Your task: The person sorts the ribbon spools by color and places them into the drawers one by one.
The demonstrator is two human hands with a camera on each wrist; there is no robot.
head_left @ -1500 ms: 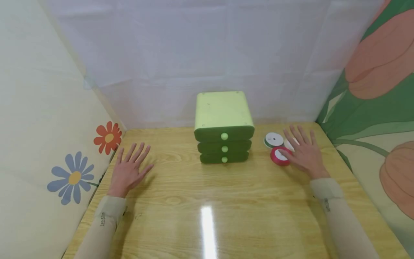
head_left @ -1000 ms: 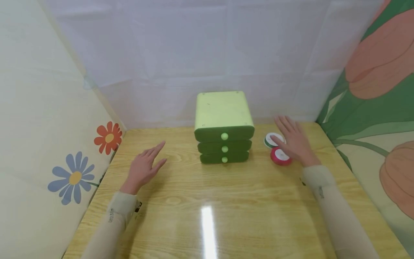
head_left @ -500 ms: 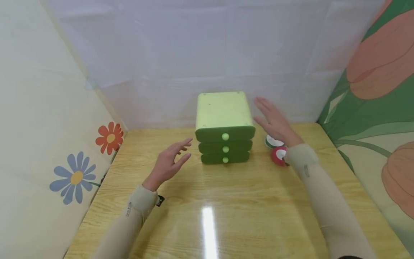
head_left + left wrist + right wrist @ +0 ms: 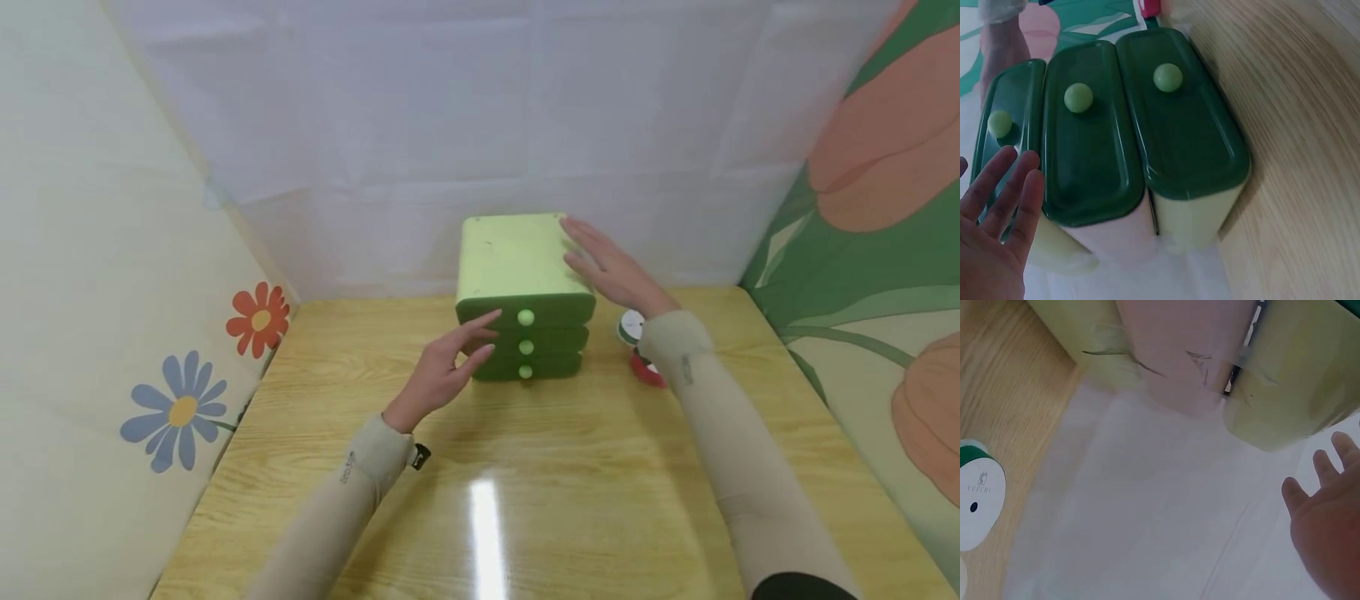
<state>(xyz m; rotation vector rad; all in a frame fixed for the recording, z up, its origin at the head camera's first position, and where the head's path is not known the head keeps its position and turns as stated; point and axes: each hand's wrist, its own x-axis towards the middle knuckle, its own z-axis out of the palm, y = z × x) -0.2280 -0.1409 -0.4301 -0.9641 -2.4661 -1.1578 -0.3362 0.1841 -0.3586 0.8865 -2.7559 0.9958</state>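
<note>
A small drawer cabinet [image 4: 517,258] with a pale green top and dark green drawer fronts stands at the back of the table. Its three drawers are closed, each with a round light green knob [image 4: 1168,77]. My left hand [image 4: 442,367] is in front of the cabinet's left side, fingers loosely extended near the top drawer front [image 4: 1007,140]. On the other side, my right hand [image 4: 611,271] is raised by the upper right edge, fingers straight, overlapping the top in the head view. Neither hand holds anything. In the right wrist view the cabinet's side shows pink and pale yellow sections [image 4: 1185,344].
Right of the cabinet lie ribbon spools: a white one with green ribbon [image 4: 982,494] and a red one [image 4: 647,370], partly hidden by the right sleeve. A white cloth [image 4: 375,150] hangs behind the wooden table [image 4: 360,333]. Flower-printed panels [image 4: 885,183] border the sides.
Both hands have moved inward from the table's sides to the cabinet, the left going right and the right going left and up. The cabinet and spools stay in place.
</note>
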